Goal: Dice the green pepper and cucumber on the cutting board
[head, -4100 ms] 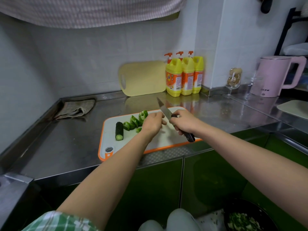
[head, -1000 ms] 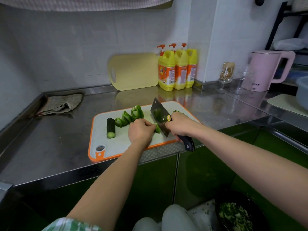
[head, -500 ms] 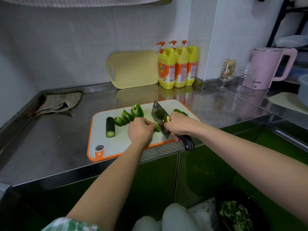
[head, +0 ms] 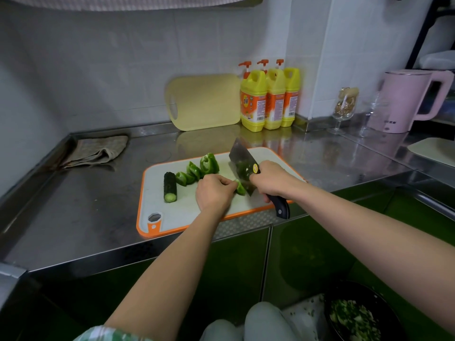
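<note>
The steel counter [head: 73, 217] looks smooth and glossy, and the cutting board [head: 177, 217] lies close to its front edge, so a hard downward chop could make the board skid or pivot under the blade. The cleaver [head: 240, 161] is wide and heavy-looking; the right hand [head: 273, 180] is wrapped round its dark handle with the blade angled down onto the board, and any twist of the wrist would likely send the edge sideways. The left hand [head: 214, 193] sits just beside the blade, fingers curled and pinching the food, so the plainest danger is a nicked knuckle or fingertip if the hand fails to creep back as the cut advances. The cucumber [head: 170, 187], a short uncut length, lies near the board's left side, well apart from the blade; being round, it may roll when its turn comes. The pepper chunks [head: 209, 163] wait in a row behind the left hand. The pepper strip [head: 240, 188] under the fingers is small, curved and glossy, apt to slip or flick away.
</note>
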The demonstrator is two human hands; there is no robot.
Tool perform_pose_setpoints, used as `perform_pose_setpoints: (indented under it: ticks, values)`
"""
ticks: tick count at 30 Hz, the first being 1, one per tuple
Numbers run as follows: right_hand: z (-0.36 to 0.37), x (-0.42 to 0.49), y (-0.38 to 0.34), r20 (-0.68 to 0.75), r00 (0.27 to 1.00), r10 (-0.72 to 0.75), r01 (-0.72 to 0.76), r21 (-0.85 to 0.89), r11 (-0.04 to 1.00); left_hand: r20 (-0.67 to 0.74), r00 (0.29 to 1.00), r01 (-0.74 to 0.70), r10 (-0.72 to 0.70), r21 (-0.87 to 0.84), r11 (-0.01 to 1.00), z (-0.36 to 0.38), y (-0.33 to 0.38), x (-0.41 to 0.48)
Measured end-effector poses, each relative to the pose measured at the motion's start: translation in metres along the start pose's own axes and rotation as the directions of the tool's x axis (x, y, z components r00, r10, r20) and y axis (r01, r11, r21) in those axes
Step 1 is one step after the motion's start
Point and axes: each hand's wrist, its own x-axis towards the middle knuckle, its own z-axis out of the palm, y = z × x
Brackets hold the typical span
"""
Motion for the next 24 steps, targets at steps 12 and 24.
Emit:
perform_pose_setpoints:
  ticks: [12,24]
  values:
    - [-0.001,-0.018,-0.002,0.065,0.998,-0.014,0.022,-0.12,0.993,-0.01,1.0,0.015,-0.015,0.026,1.0,0.001,0.002,0.001]
    - [0.01,-0.003,-0.021,0.085,0.996,-0.002,0.023,-0.257,0.966,0.004,1.0,0.008,-0.008,0.007,1.0,0.0,0.001,0.0]
